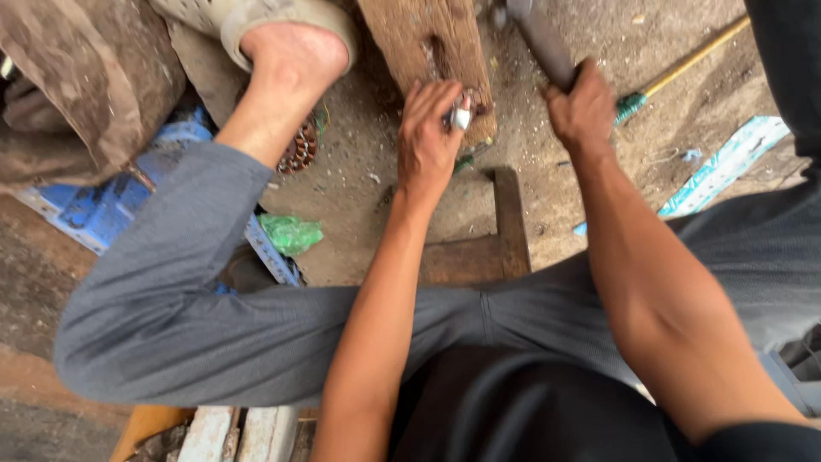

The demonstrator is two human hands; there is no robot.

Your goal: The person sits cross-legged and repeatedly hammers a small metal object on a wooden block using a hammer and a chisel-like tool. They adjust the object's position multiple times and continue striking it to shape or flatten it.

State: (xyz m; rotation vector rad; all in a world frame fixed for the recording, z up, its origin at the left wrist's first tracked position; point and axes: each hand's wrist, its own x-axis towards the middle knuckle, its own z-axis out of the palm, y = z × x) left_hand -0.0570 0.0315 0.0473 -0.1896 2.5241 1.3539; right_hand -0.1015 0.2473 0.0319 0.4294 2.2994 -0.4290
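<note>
My left hand [428,137] pinches a small silvery metal piece [461,118] against the near end of a worn wooden block [419,34]. My right hand [584,109] grips the dark handle of a hammer [539,43], raised above and to the right of the block; its head is cut off at the top edge. Both forearms reach forward over my grey trousers.
My left foot in a sandal [274,26] rests beside the block. A copper-wound coil [299,150], a green scrap [291,233] and blue pieces [94,210] lie at left. A yellow-handled tool [684,64] and a light blue strip [727,162] lie at right on dirt ground.
</note>
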